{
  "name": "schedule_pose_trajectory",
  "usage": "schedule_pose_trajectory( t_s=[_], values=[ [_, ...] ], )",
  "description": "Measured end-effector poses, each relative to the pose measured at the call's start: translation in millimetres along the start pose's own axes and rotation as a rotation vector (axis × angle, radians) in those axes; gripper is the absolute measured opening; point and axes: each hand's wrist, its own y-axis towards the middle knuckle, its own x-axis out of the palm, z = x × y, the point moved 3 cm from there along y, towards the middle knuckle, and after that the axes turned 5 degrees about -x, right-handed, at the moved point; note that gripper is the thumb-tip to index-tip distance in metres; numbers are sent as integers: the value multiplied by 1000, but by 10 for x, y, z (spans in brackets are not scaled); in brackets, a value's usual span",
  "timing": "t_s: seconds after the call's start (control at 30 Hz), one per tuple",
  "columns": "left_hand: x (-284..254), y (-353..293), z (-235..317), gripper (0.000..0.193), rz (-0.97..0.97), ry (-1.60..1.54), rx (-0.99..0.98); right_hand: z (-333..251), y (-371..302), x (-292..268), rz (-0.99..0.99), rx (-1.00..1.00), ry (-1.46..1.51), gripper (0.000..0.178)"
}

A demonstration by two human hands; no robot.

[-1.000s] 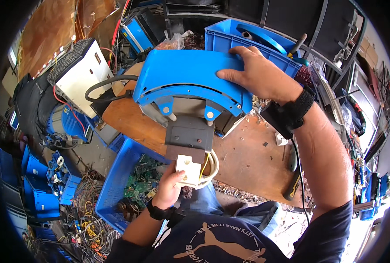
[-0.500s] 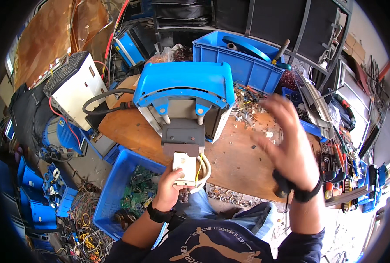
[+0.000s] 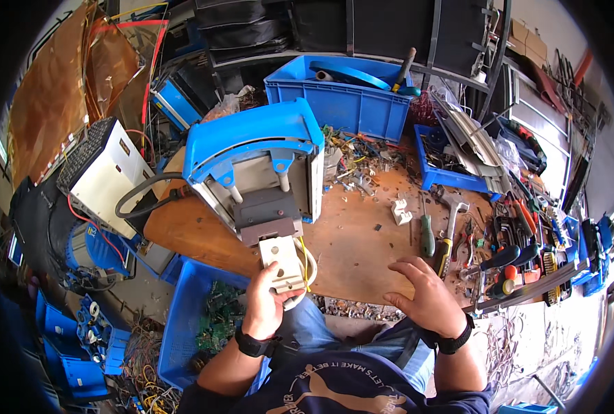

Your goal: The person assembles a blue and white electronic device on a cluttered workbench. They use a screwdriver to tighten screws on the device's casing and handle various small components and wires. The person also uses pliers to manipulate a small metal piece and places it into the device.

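Observation:
My left hand (image 3: 263, 303) grips a cream-white rectangular block with round holes (image 3: 280, 257), its thumb on the top face. A yellow wire (image 3: 306, 261) and a pale thick cable (image 3: 311, 272) run along the block's right side. The block meets the brown and dark grey part (image 3: 269, 210) at the front of a machine with a blue curved cover (image 3: 252, 138). My right hand (image 3: 424, 293) is empty, fingers apart, above the table's front edge. Nearest to it are a green-handled screwdriver (image 3: 427, 236) and a hammer (image 3: 449, 231).
A wooden table (image 3: 351, 241) carries the machine, scattered scraps (image 3: 358, 169) and a small white piece (image 3: 401, 212). Pliers (image 3: 469, 245) and other tools lie right. A blue crate (image 3: 334, 107) stands behind; a blue basket of circuit boards (image 3: 176, 324) sits at lower left.
My right hand has come down toward the table's front edge, uncovering the screwdriver and hammer. My left hand still grips the block. The whole view has shifted and turned.

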Motion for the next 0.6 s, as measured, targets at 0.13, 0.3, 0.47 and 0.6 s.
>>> schedule_pose_trajectory(
  t_s=[0.13,0.3,0.47,0.6],
  values=[
    [-106,19,-63,37,1,-58,8,204,-70,8,26,64,-116,45],
    [-119,-15,-116,44,-27,-9,92,593,-32,-16,-19,146,-247,43],
    [-203,8,-190,42,-81,-23,111,853,122,-30,-1,284,-458,41],
    [-160,3,-149,43,-86,11,87,869,181,-1,-13,262,-440,36]
  ],
)
